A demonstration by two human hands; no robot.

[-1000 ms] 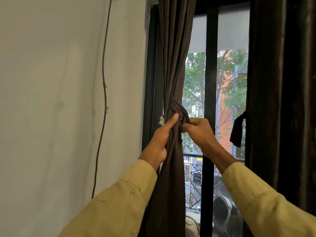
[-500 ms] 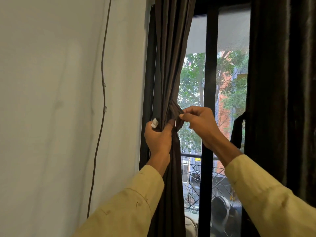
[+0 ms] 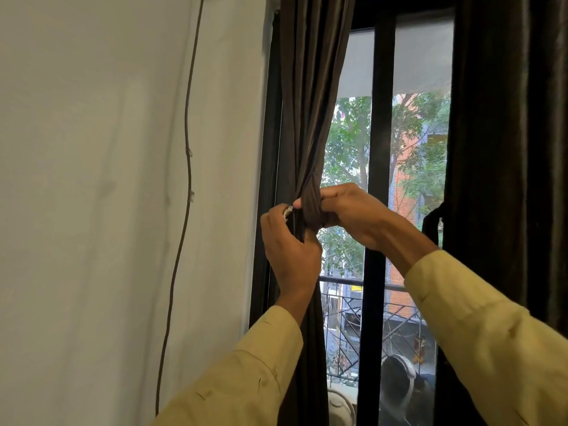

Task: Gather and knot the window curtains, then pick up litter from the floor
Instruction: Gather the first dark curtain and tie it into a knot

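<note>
A dark brown left curtain [image 3: 310, 96] hangs gathered into a narrow bundle at the window's left edge. A fabric tie [image 3: 311, 207] is wrapped around it at hand height. My left hand [image 3: 289, 250] grips the bundle just below the wrap, with a small white piece showing at its fingertips. My right hand [image 3: 353, 213] curls around the wrapped tie from the right, fingers over the cloth. The right curtain [image 3: 507, 149] hangs loose and wide, its dark tie loop [image 3: 431, 222] dangling at its inner edge.
A black window frame bar [image 3: 376, 179] runs upright between the curtains. A thin cable [image 3: 184, 186] hangs down the white wall on the left. Trees, a red building and a balcony railing [image 3: 344, 281] show through the glass.
Both hands rose along the bundle. The left hand turned from flat against the cloth to gripping it, and the right hand closed over the wrapped tie, which now bulges out.
</note>
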